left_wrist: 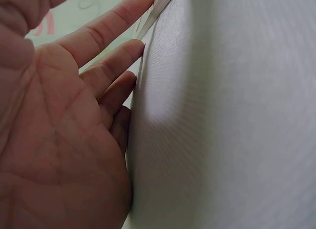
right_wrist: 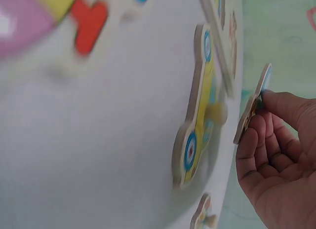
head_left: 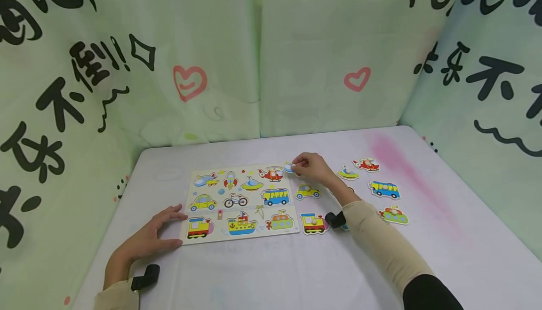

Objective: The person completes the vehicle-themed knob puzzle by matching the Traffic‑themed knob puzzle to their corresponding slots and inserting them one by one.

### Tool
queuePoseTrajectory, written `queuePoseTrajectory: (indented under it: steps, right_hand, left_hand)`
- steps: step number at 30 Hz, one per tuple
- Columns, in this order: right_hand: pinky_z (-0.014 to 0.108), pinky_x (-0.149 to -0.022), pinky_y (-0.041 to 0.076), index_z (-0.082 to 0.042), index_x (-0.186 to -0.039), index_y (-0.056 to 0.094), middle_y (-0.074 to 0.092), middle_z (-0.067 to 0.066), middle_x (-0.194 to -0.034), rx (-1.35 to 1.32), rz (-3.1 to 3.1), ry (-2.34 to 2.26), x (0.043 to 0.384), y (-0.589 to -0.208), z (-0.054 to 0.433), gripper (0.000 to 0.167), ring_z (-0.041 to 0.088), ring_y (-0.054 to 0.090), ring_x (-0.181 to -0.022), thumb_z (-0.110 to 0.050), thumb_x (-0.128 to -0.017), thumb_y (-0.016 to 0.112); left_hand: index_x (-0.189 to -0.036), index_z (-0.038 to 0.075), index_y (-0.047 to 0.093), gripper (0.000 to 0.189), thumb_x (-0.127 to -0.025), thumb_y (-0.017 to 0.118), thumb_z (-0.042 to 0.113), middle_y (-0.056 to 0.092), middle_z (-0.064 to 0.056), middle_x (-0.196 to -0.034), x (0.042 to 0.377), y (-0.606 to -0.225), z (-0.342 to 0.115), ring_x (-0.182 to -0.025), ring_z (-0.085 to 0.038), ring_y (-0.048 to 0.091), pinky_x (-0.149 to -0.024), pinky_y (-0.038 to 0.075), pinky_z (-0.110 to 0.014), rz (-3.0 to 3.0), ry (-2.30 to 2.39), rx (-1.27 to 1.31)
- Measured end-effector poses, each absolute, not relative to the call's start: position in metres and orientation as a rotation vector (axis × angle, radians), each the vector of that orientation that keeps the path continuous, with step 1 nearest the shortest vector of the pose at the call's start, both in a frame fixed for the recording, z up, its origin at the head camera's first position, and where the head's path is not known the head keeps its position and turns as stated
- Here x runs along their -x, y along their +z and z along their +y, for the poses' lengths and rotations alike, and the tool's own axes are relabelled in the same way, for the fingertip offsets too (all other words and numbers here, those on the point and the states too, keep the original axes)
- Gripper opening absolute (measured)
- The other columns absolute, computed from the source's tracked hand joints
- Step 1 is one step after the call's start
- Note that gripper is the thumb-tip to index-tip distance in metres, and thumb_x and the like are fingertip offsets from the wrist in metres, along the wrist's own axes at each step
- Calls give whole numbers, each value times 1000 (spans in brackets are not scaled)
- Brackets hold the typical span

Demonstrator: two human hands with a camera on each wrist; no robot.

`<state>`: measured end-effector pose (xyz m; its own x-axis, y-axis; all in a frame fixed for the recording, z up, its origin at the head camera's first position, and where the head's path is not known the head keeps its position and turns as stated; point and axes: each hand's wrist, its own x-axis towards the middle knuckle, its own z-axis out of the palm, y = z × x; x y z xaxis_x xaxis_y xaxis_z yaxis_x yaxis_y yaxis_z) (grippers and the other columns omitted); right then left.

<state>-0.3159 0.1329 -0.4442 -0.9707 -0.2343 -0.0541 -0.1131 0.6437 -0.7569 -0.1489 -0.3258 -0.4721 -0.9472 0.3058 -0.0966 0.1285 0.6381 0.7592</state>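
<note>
A cream wooden puzzle board [head_left: 247, 212] with printed vehicles lies on the table. My left hand [head_left: 148, 234] rests at its left side, fingers extended and touching the edge, with the thumb by the near left corner. Above the board's far right corner, my right hand [head_left: 315, 169] pinches a thin wooden puzzle piece [right_wrist: 253, 105] between thumb and fingers. That piece shows blue in the head view; its full picture is hidden by the fingers and its tilt. Close by lies the yellow car piece [head_left: 307, 192], whose round knob shows in the right wrist view.
Right of the board lie a train piece [head_left: 314, 224], a flying saucer piece [head_left: 348, 173], a helicopter piece [head_left: 366, 164], a bus piece [head_left: 384, 189] and a submarine piece [head_left: 394, 215]. The right forearm partly covers other pieces. Printed curtains [head_left: 305, 107] surround the white table [head_left: 237, 272].
</note>
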Motion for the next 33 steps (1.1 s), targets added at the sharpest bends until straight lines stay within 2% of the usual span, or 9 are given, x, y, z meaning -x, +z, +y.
queuePoseTrajectory:
  steps: [19, 33]
  right_hand:
    - [26, -73, 54, -3, -111, 68, 69, 7, -93, 450, 2544, -1458, 298, -443, 85, 21, 16, 64, -79, -19, -98, 70]
    - [24, -73, 53, -5, -110, 69, 68, 5, -92, 473, 2470, -1534, 292, -446, 45, 20, 15, 63, -80, -21, -97, 71]
  left_hand:
    - [-132, 13, 61, 58, -81, 86, 23, 30, -23, -164, 148, -471, -326, -151, -54, 11, -114, 11, -78, 2635, 1223, -372]
    - [-131, 12, 61, 58, -81, 86, 24, 32, -24, -162, 149, -474, -327, -150, -54, 14, -114, 13, -77, 2663, 1196, -390]
